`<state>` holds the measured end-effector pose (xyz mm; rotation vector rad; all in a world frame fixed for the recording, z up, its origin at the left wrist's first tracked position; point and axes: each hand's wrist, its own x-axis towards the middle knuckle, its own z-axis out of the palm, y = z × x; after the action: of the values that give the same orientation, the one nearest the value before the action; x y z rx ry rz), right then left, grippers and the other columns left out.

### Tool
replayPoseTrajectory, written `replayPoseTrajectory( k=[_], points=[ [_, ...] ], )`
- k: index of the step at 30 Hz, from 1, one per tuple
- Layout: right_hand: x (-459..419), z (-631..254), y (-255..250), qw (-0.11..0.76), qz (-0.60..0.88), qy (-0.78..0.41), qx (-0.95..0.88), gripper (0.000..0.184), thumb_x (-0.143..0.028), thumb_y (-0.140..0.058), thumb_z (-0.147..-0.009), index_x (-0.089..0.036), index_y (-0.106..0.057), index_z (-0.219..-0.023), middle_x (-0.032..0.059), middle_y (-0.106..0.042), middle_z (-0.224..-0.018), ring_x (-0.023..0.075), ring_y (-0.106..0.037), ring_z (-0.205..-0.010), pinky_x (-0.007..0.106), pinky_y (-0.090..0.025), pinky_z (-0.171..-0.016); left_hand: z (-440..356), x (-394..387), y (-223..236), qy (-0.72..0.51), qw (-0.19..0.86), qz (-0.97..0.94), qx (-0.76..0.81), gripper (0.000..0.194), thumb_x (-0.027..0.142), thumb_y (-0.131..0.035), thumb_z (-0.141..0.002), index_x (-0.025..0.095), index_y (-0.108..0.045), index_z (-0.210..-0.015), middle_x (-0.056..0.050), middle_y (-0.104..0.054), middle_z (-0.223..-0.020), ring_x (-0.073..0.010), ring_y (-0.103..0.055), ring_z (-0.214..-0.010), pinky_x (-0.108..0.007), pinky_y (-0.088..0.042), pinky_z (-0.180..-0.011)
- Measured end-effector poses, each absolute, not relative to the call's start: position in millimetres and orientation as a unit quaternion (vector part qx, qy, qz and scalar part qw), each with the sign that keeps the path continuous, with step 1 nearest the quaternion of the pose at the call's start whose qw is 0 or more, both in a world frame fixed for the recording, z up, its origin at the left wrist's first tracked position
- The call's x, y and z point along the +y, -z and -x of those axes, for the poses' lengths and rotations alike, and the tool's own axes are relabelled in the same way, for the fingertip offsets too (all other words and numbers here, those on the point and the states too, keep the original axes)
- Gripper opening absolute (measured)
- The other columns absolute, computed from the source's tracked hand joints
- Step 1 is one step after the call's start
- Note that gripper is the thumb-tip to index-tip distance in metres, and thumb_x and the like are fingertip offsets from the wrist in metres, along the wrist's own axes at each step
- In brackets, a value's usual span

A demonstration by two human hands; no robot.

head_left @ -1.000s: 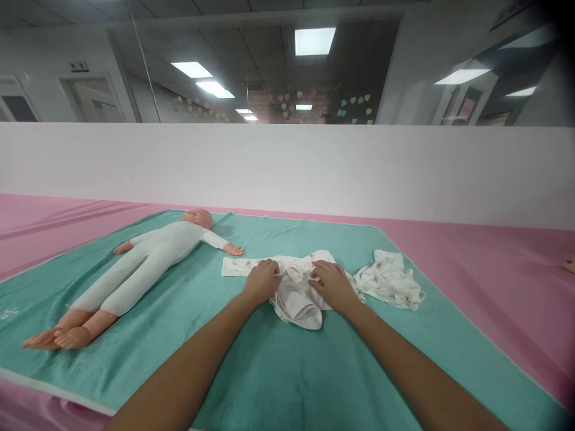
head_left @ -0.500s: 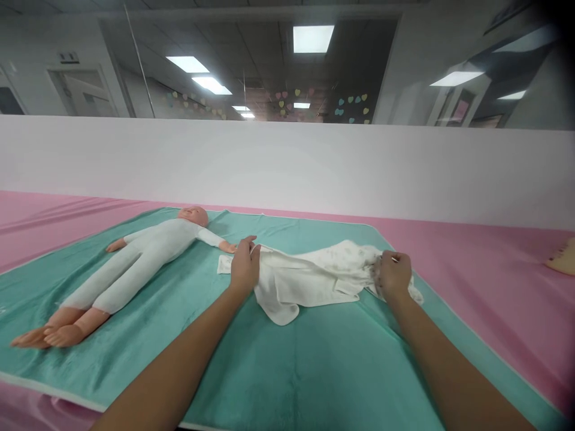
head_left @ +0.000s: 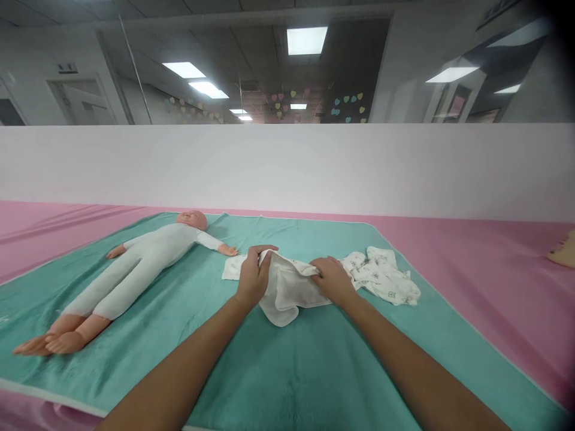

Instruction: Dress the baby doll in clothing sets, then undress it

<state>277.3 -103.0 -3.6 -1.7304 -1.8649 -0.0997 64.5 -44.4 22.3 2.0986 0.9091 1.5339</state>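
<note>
A white baby garment (head_left: 287, 293) with a small print lies across the green blanket, partly lifted between my hands. My left hand (head_left: 254, 276) is closed on its left part, with a short white sleeve-like end showing beyond the fingers. Closer to the middle, my right hand (head_left: 333, 278) pinches the upper edge. To the right of that hand, the printed part (head_left: 386, 278) lies crumpled on the blanket. A baby doll (head_left: 157, 245) in a white suit rests on its back at the left, one hand close to the garment.
The green blanket (head_left: 287, 371) covers much of a pink surface (head_left: 485, 269). A low white wall (head_left: 287, 167) runs along the back, with glass above it. A beige object (head_left: 563, 248) is partly in view at the right edge.
My right hand has let go of the garment's crumpled right end and moved left to pinch its upper edge. That right end now lies spread on the blanket. My left hand has barely moved.
</note>
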Motion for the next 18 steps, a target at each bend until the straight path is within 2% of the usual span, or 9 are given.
replayPoseTrajectory(
  k=[3, 6, 9, 12, 14, 16, 18],
  points=[
    [-116.2, -288.9, -18.0, 0.41, 0.675, 0.004, -0.613, 0.016, -0.027, -0.045, -0.079, -0.022, -0.058, -0.085, 0.0006, -0.062, -0.082, 0.0179, -0.054, -0.078, 0.029, -0.039, -0.072, -64.6, -49.4, -27.2, -0.531, 0.22, -0.73, 0.369, 0.019, 0.037, -0.04, -0.09, 0.02, -0.047, -0.089, -0.002, -0.056, -0.082, -0.0169, -0.054, -0.078, -0.029, -0.043, -0.071],
    [-136.4, -292.5, -48.3, 0.521, 0.628, -0.059, -0.575, 0.018, -0.027, -0.046, -0.077, -0.022, -0.059, -0.088, -0.0006, -0.062, -0.086, 0.0178, -0.055, -0.082, 0.028, -0.04, -0.072, -56.4, -57.8, -44.7, -0.508, 0.241, -0.741, 0.368, 0.021, 0.039, -0.038, -0.089, 0.02, -0.046, -0.087, 0.0, -0.052, -0.08, -0.016, -0.051, -0.076, -0.027, -0.042, -0.07],
    [-156.9, -286.5, -84.2, 0.547, 0.577, -0.121, -0.594, 0.019, -0.025, -0.047, -0.075, -0.021, -0.062, -0.085, -0.0007, -0.062, -0.088, 0.0172, -0.055, -0.083, 0.026, -0.04, -0.072, -42.9, -80.0, -82.5, -0.439, 0.275, -0.78, 0.351, 0.027, 0.044, -0.038, -0.088, 0.021, -0.051, -0.093, 0.0, -0.054, -0.082, -0.0161, -0.051, -0.078, -0.026, -0.042, -0.07],
    [-175.7, -273.7, -122.2, 0.58, 0.545, -0.137, -0.59, 0.014, -0.027, -0.05, -0.074, -0.019, -0.061, -0.076, -0.0016, -0.059, -0.076, 0.0148, -0.053, -0.073, 0.024, -0.039, -0.064, -33.9, -112.8, -128.1, -0.286, 0.298, -0.853, 0.319, 0.031, 0.047, -0.054, -0.078, 0.026, -0.058, -0.102, 0.0, -0.06, -0.093, -0.0192, -0.054, -0.087, -0.027, -0.043, -0.073],
    [-188.0, -265.2, -144.5, 0.597, 0.511, -0.169, -0.595, 0.01, -0.026, -0.052, -0.074, -0.018, -0.058, -0.071, -0.0028, -0.055, -0.069, 0.0122, -0.05, -0.066, 0.021, -0.037, -0.059, -32.0, -131.3, -151.0, -0.212, 0.3, -0.874, 0.318, 0.027, 0.045, -0.058, -0.074, 0.024, -0.063, -0.09, 0.0, -0.062, -0.086, -0.0198, -0.056, -0.081, -0.026, -0.043, -0.066],
    [-200.4, -260.6, -161.0, 0.591, 0.474, -0.239, -0.607, 0.009, -0.024, -0.054, -0.073, -0.017, -0.053, -0.068, -0.0044, -0.048, -0.062, 0.0091, -0.045, -0.058, 0.019, -0.035, -0.053, -29.9, -141.2, -163.7, -0.244, 0.298, -0.854, 0.349, 0.022, 0.042, -0.055, -0.074, 0.021, -0.06, -0.079, 0.0, -0.06, -0.076, -0.0182, -0.055, -0.072, -0.025, -0.041, -0.057],
    [-211.8, -261.6, -171.0, 0.555, 0.438, -0.329, -0.626, 0.014, -0.026, -0.058, -0.072, -0.017, -0.048, -0.068, -0.0055, -0.043, -0.061, 0.0071, -0.041, -0.054, 0.017, -0.032, -0.049, -24.2, -142.3, -168.6, -0.342, 0.325, -0.802, 0.366, 0.02, 0.04, -0.052, -0.075, 0.02, -0.055, -0.075, 0.001, -0.054, -0.069, -0.0156, -0.052, -0.063, -0.023, -0.038, -0.05]
  ],
)
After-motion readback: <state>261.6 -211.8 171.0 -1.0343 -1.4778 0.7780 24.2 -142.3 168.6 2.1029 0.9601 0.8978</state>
